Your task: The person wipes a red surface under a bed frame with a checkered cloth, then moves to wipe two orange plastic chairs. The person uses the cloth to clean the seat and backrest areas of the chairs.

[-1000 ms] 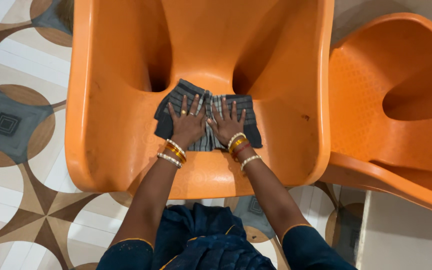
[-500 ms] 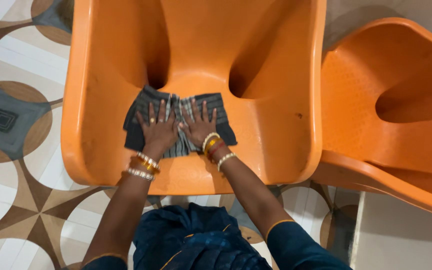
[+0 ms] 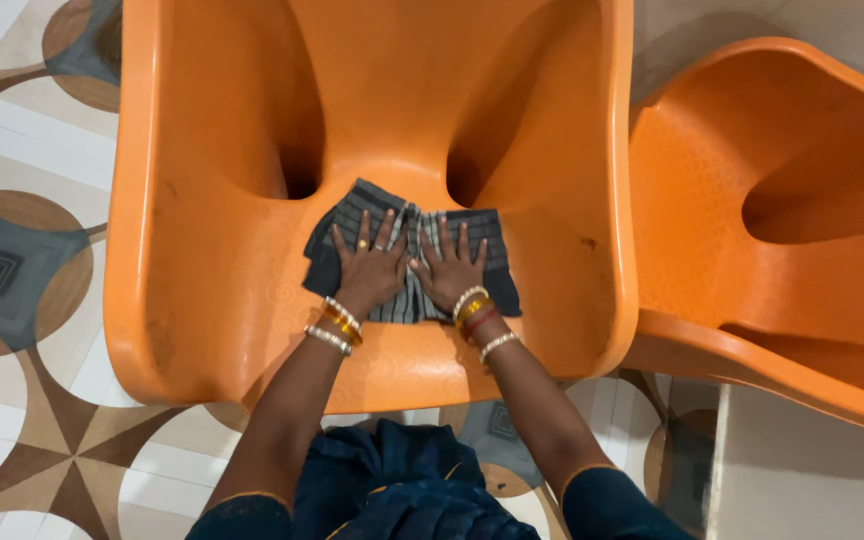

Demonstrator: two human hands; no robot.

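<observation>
1. Patterned floor tiles [image 3: 22, 330] in cream, brown and grey circles and star shapes fill the left side and show again below the chairs.
2. On that floor stands an orange plastic chair [image 3: 202, 300] with raised armrests, seen from above, its seat facing the person.
3. On the seat, towards the back and between the two armrest hollows, lies a dark grey striped cloth [image 3: 410, 300], spread out and slightly bunched along its middle.
4. The left hand [image 3: 367, 270] lies palm down on the left half of the cloth, fingers straight and spread apart; rings show on two fingers, and gold and white bangles [image 3: 335, 325] sit at the wrist.
5. The right hand [image 3: 449, 272] lies flat on the right half, fingers likewise spread, just beside the left hand, thumbs nearly meeting; bangles circle this wrist too.
6. Dark blue sleeves and clothing show at the bottom edge.
7. At the right stands a second orange chair [image 3: 712, 220], close against the first.
</observation>
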